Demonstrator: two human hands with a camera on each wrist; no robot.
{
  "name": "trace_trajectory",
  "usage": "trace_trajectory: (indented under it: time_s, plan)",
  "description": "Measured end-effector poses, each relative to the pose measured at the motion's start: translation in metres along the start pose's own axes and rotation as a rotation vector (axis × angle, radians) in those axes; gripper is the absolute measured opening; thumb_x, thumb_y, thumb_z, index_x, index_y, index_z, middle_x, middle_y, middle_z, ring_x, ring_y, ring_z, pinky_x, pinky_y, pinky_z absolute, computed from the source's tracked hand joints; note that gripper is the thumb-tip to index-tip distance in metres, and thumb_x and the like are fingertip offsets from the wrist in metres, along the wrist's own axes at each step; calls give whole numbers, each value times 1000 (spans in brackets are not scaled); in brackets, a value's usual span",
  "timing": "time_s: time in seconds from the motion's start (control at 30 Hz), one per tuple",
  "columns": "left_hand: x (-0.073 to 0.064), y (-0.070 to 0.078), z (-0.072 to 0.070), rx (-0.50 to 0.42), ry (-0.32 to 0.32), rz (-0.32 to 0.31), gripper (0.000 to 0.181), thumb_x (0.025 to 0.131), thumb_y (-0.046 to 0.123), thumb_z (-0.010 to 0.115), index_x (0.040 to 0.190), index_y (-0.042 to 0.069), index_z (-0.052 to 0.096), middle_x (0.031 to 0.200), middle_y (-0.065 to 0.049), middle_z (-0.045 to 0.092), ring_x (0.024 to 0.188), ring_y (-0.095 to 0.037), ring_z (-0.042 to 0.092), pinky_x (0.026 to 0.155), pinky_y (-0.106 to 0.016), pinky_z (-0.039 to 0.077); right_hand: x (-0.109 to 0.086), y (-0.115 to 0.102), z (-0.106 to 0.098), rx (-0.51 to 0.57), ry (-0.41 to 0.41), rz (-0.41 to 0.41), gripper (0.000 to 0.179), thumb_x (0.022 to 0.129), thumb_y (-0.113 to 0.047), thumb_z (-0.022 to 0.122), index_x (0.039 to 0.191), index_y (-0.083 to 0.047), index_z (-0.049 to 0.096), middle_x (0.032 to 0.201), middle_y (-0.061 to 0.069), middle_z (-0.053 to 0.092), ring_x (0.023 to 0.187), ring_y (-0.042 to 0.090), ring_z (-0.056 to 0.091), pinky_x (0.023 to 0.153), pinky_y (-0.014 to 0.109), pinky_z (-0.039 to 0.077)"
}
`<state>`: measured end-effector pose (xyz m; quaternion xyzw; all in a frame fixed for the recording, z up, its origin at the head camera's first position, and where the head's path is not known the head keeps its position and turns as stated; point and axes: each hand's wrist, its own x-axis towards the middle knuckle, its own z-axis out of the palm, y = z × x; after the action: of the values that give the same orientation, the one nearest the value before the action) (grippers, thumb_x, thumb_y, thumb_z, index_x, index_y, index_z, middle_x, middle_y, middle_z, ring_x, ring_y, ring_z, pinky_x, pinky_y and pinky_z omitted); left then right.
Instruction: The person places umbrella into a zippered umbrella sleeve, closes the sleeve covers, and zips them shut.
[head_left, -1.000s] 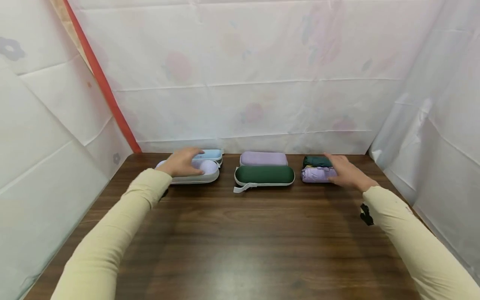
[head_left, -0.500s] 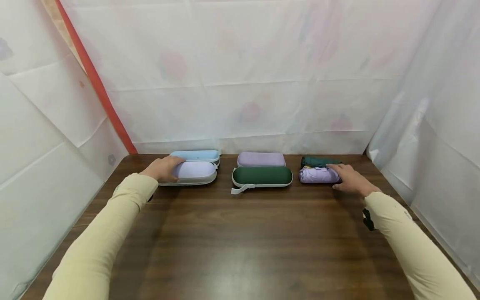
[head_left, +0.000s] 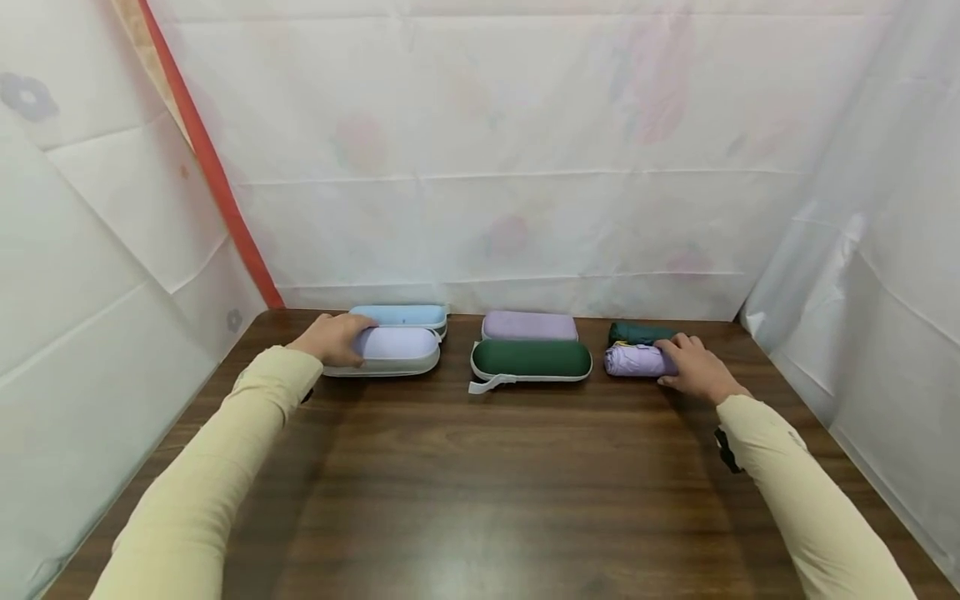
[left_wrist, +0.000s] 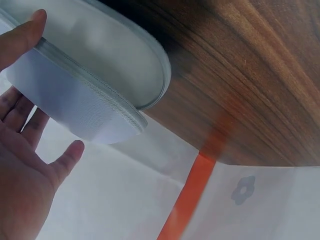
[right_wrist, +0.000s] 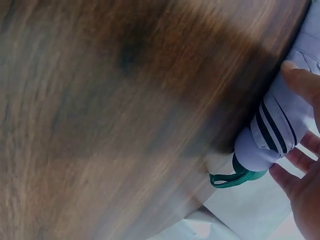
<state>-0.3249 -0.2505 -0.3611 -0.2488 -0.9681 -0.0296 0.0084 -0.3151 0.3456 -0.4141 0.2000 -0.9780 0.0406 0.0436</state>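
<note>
Glossy wood-grain table point(head_left: 465, 467), smooth matt pale-lilac case point(head_left: 399, 345), wrinkled cloth purple umbrella point(head_left: 636, 361), creased sheeting point(head_left: 450, 125)

Lavender case point(head_left: 401, 343): elongated, with rounded ends, a smooth domed top and a pale grey lower wall; a ribbed grey seam divides the two. It lies lengthwise across the far left of the tabletop point(head_left: 487, 467), top upward, just in front of a light blue case point(head_left: 405, 316). The left hand point(head_left: 330, 340) grips its left end. Lavender umbrella point(head_left: 637, 361): folded into a compact roll, with dark stripes near one end. It lies on its side at the far right, before a dark green roll point(head_left: 637, 333), the right hand point(head_left: 697, 369) gripping its right end.
</note>
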Motion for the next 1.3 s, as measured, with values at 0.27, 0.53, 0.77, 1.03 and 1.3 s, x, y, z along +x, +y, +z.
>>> trace_trajectory:
  time_s: [0.27,0.53,0.77,1.03,1.3]
  plan:
    - [2,2,-15,-19,-36,-8,62,70,21,83,122,-2,59,116,-20,62,103,-38,59,88,-51,43,10,-6,-3,-52,-71,60,69,81,-20,76,135,5,43,120,32,44,111,49,39,84,61,40]
    - [-1,22,-36,-61,-89,-3,60,72,24,81,123,0,61,115,-18,62,99,-33,59,82,-49,46,10,-5,-1,-40,-81,91,67,85,-18,73,137,6,39,123,34,41,114,52,36,87,62,38]
    - [-4,42,-50,-123,-123,15,58,78,26,77,126,1,59,118,-15,61,100,-28,57,84,-48,44,13,-6,1,-49,-99,135,65,86,-17,71,137,7,38,125,36,40,116,54,34,94,62,33]
    - [-1,69,-66,-263,-135,95,55,81,26,76,126,1,60,115,-11,63,92,-23,58,81,-43,45,11,-7,0,-32,-106,138,64,85,-5,67,139,8,34,128,38,38,119,56,31,98,62,27]
    - [15,112,-59,-357,-220,178,56,84,27,72,131,1,56,118,-8,61,99,-19,58,86,-40,45,2,-12,-1,-49,-38,118,52,86,-3,63,131,8,40,120,37,43,113,55,37,95,62,31]
